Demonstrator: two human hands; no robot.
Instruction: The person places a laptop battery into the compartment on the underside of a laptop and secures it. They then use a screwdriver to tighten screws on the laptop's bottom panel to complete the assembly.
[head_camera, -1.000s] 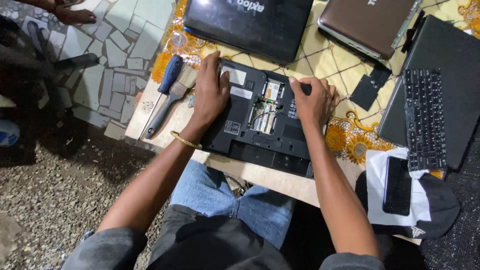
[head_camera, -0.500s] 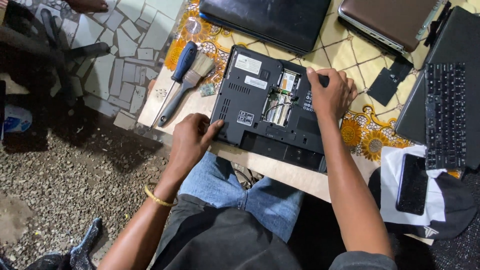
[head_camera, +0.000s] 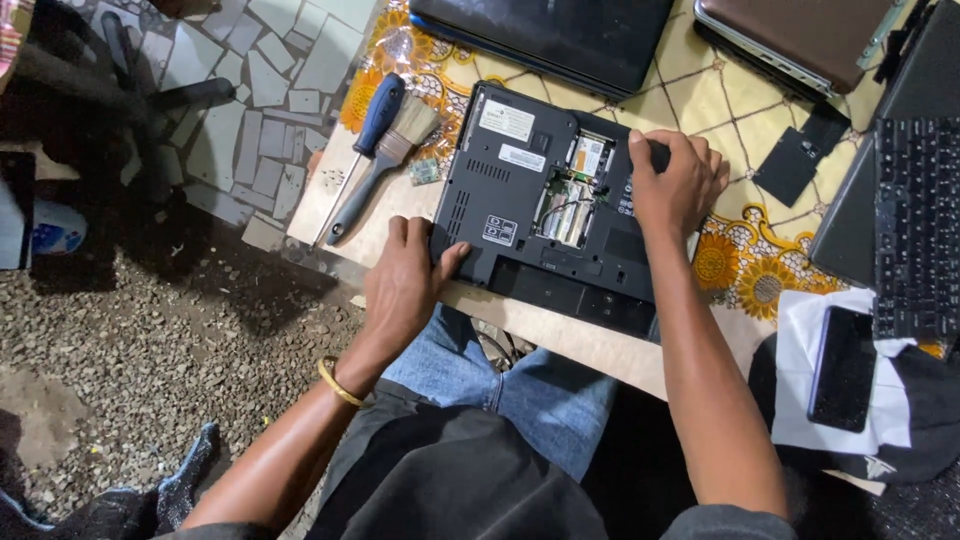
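Seen from above, a seated person in blue jeans works at a small tabletop (head_camera: 590, 345) covered partly by a yellow cloth with orange flowers. In the middle lies a black laptop (head_camera: 520, 200), turned upside down so its underside faces up, with a small hatch open that shows green circuit boards and thin wires. The left hand (head_camera: 405, 285) rests at the laptop's near left corner, fingers loosely curled over the table edge and the thumb pressed against the laptop's side; it grips nothing else, and a yellow bangle (head_camera: 338, 383) circles that wrist. The right hand (head_camera: 675, 185) lies palm down on the laptop's right side, fingers bent and wrapped over its far right edge, holding it steady. To the left of the laptop, on the bare wood, a screwdriver (head_camera: 378, 115) with a blue handle lies beside a paintbrush (head_camera: 385, 165) with a dark handle and pale bristles, the two touching or nearly so. A tiny green chip (head_camera: 424, 171) sits between the brush and the laptop. At the far edge are a closed black laptop (head_camera: 550, 35) and a closed brown laptop (head_camera: 790, 35). At the right lies a loose black keyboard (head_camera: 915, 230), and near it a dark phone (head_camera: 843, 368) rests on a white cloth (head_camera: 790, 380). Gravel ground shows at the left.
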